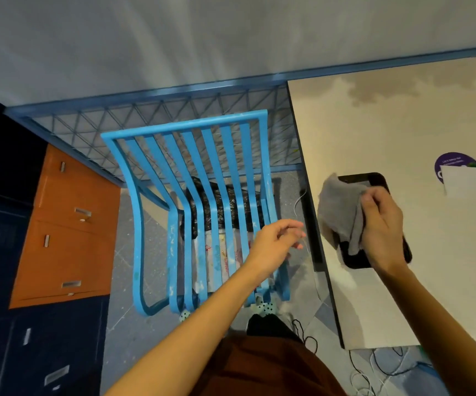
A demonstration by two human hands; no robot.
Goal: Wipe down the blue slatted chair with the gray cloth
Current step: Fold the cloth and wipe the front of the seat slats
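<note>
The blue slatted chair (202, 201) stands on the floor in front of me, with its back toward the wall. My right hand (382, 224) grips the gray cloth (339, 212) over a black tray (374, 181) on the white table. My left hand (277, 241) hovers over the right side of the chair seat with relaxed fingers, holding nothing.
The white table (417, 281) stands to the right of the chair and bears a purple sticker (457, 161). An orange cabinet (68, 230) is on the left. A blue mesh rail (159, 115) runs behind the chair. A black bag (222, 207) lies under the seat. Cables (374, 375) trail on the floor.
</note>
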